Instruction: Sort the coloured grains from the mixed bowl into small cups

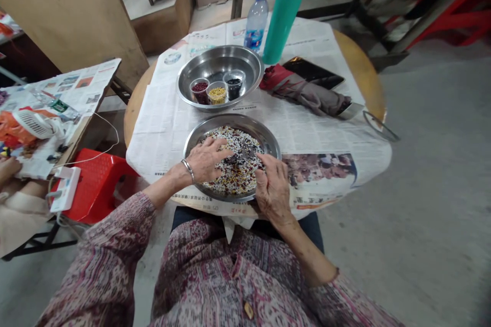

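Note:
A round metal dish [271,139] in front of me holds a spread of mixed small beans and grains [240,176], white, black, dark red and yellow. My left hand [207,159] reaches over the dish's left side, fingers apart and touching the mix, with nothing visible in its grasp. At the right rim is my right hand [274,184], thumb and forefinger apart, the fingertips by the mix. Behind stands a larger metal basin [187,69]. Inside it are three clear cups: one of dark red beans [200,93], one of yellow pieces [217,95] and one of black beans [233,89].
Newspaper [307,127] covers the round table. At the back are a plastic water bottle [256,20] and a tall teal bottle [286,15]. A folded umbrella [307,92] and a dark phone-like slab [312,72] lie right. A red stool [95,184] stands left, near another person's hand.

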Available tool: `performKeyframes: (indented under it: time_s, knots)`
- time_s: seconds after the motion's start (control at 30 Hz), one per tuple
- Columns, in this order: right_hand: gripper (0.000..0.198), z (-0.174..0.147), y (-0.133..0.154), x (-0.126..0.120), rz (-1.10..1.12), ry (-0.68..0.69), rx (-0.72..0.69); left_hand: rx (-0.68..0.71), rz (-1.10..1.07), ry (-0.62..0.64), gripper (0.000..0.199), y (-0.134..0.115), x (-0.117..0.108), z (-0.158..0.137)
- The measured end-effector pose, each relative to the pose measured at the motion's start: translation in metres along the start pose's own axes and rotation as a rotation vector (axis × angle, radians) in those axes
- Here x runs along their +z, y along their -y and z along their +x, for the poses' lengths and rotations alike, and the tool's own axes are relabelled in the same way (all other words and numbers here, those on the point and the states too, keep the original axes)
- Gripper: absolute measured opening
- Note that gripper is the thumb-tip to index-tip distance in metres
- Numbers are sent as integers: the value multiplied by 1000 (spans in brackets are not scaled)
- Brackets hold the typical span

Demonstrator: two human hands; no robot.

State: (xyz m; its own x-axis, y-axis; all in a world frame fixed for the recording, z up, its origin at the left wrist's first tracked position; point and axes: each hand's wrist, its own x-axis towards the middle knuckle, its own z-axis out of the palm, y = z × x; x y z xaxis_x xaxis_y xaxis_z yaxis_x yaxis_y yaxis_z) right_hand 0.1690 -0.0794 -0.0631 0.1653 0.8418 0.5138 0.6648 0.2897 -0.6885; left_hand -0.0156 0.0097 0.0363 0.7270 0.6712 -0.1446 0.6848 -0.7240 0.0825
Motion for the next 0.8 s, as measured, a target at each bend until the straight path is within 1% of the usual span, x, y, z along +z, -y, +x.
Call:
performKeyframes:
  time_s: [0.03,0.07,0.2,0.27,0.33,0.47,0.53,0.6,0.67,0.7,0.73,0.8]
  knots:
    - [40,0,0,0,-3,1,2,23,-10,38,50,-3,1,2]
    - [40,0,0,0,-4,2,3,30,-18,63,49,-6,2,5]
    - [40,0,1,0,-8,-3,0,51,-93,107,28,-16,11,21]
    - [40,0,1,0,-9,-6,-3,59,-141,119,23,-18,15,29]
    - [40,1,1,0,-11,-6,-4,38,-178,88,21,-16,17,33]
    - [40,1,0,-1,-4,0,-9,-22,-223,-71,20,4,12,32]
    - [40,1,0,-1,0,6,-5,-67,-211,-120,21,16,8,29]
    - [40,1,0,-1,-3,7,2,-111,-159,-183,23,21,5,26]
    - [40,1,0,-1,-7,7,6,-154,-80,-256,27,19,4,22]
    - [40,1,0,-1,-7,6,5,-163,-48,-272,27,15,5,20]
    - [40,1,0,-1,-8,6,2,-161,-32,-265,26,9,5,18]
    - [40,1,0,-1,-10,10,-3,-120,-51,-187,23,-3,8,15]
